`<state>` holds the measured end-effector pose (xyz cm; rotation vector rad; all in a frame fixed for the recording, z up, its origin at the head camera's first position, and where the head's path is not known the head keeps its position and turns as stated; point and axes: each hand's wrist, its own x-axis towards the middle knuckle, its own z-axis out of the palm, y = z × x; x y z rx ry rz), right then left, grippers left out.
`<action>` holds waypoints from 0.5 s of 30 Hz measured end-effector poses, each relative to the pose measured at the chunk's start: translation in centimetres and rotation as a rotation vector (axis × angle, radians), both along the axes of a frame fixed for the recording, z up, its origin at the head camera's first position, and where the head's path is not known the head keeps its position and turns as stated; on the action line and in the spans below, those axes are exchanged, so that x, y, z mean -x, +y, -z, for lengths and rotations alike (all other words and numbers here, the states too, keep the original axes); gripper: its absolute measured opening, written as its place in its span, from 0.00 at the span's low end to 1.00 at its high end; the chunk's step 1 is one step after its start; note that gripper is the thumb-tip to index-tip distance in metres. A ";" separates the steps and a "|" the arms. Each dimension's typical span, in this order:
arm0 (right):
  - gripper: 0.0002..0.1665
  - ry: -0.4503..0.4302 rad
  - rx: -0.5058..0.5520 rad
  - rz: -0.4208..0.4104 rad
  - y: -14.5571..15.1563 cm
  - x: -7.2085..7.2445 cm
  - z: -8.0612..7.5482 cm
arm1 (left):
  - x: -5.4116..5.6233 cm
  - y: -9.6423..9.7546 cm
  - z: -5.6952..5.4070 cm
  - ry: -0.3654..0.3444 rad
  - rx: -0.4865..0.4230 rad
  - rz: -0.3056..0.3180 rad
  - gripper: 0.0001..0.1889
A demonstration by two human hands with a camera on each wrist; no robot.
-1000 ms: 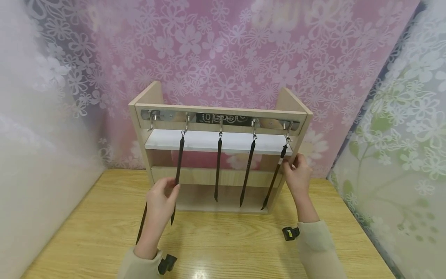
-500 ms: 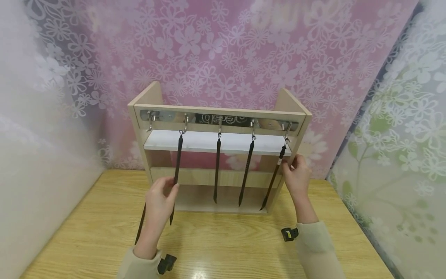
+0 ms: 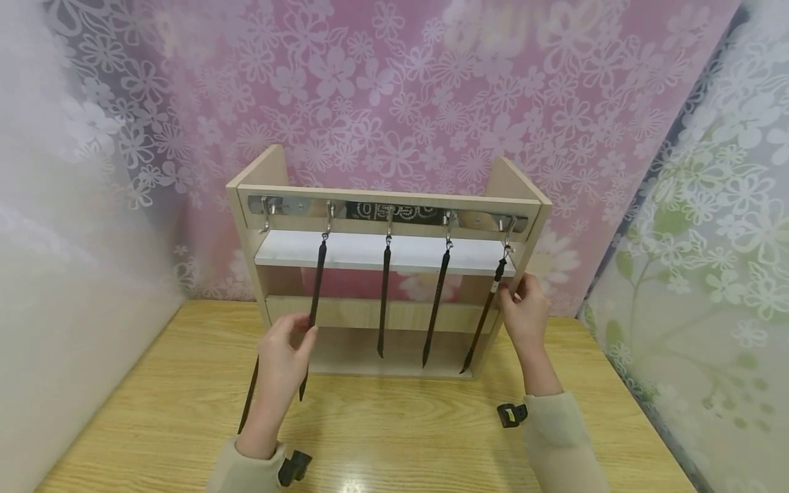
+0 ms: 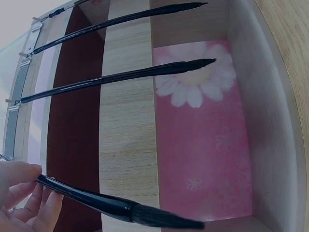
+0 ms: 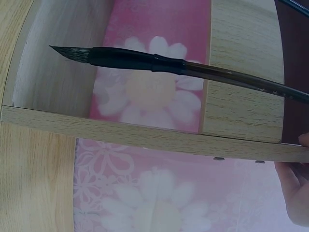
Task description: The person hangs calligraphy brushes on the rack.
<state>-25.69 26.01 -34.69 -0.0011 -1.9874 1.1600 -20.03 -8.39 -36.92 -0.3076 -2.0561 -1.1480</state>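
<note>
My left hand (image 3: 283, 350) pinches the dark handle of a calligraphy brush (image 3: 318, 281) between thumb and fingers. That brush's top loop meets the tip of the second hook (image 3: 329, 218) from the left. In the left wrist view its dark bristle tip (image 4: 166, 217) points away from the fingers. My right hand (image 3: 527, 311) grips the right side panel of a wooden shelf (image 3: 388, 194), thumb in front and fingers behind. Close by hangs a brown-handled brush (image 3: 487, 311). Two more brushes, one in the middle (image 3: 385, 294) and one right of it (image 3: 437, 301), hang from hooks.
No brush hangs on the leftmost hook (image 3: 266, 213). Another thin dark handle (image 3: 249, 397), partly hidden by my left forearm, shows above the wood-grain table (image 3: 407, 438). Floral-patterned walls (image 3: 382, 103) stand behind and at both sides.
The loop of the left-hand brush shifts slightly left, then back right and a little down, under the hook tip. Both hands stay almost in place.
</note>
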 end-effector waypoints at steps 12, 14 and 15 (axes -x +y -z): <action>0.13 -0.009 0.004 0.000 0.0 -0.1 0.0 | 0.1 0.0 -0.1 -0.007 -0.007 0.004 0.10; 0.13 -0.007 0.003 0.001 0.0 -0.1 0.0 | 0.1 0.0 -0.1 -0.009 -0.004 0.004 0.10; 0.13 -0.006 0.003 0.003 0.0 0.0 0.1 | 0.1 0.0 -0.1 -0.009 -0.005 0.005 0.10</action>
